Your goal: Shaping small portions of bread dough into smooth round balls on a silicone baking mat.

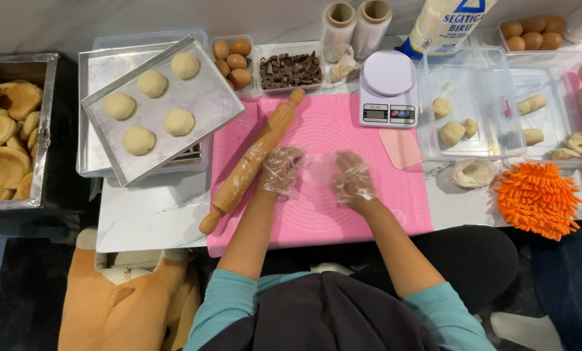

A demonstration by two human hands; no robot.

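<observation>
Both forearms reached from teal sleeves onto the pink silicone mat point(317, 214). Beside them lay the wooden rolling pin point(252, 159), stiff and heavy. Between the gloved left hand point(280, 170) and right hand point(354, 179) sat a flattened dough piece point(319, 170), probably soft, light and easily torn, best lifted by its edges. Fingers curled loosely at its rim; whether they pinched it I could not tell.

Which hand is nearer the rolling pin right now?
Left. The left hand sits just beside the rolling pin, almost touching it. The right hand is farther across the pink mat, on the side away from the pin.
</observation>
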